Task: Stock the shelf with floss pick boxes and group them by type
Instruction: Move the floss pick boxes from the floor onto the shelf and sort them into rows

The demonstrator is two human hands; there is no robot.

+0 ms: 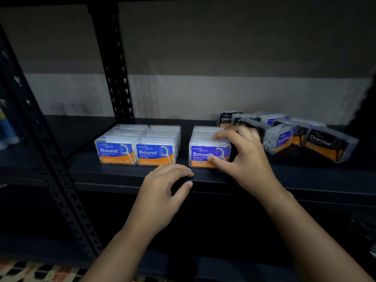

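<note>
Two rows of clear boxes with blue "Round" labels (pixel 137 153) stand side by side on the black shelf (pixel 122 176). To their right stands a row of purple "Smooth" boxes (pixel 201 154). My right hand (pixel 242 153) grips the front Smooth box, thumb on its label and fingers over its top. My left hand (pixel 162 190) rests at the shelf's front edge, fingers loosely bent, holding nothing. At the back right lies a loose pile of black "Charcoal" boxes (pixel 323 145) mixed with Smooth boxes (pixel 281 139).
A black perforated upright post (pixel 114 64) stands behind the Round boxes, another (pixel 46 159) slants at the front left. A grey wall closes the back. The shelf left of the Round boxes is bare and dark.
</note>
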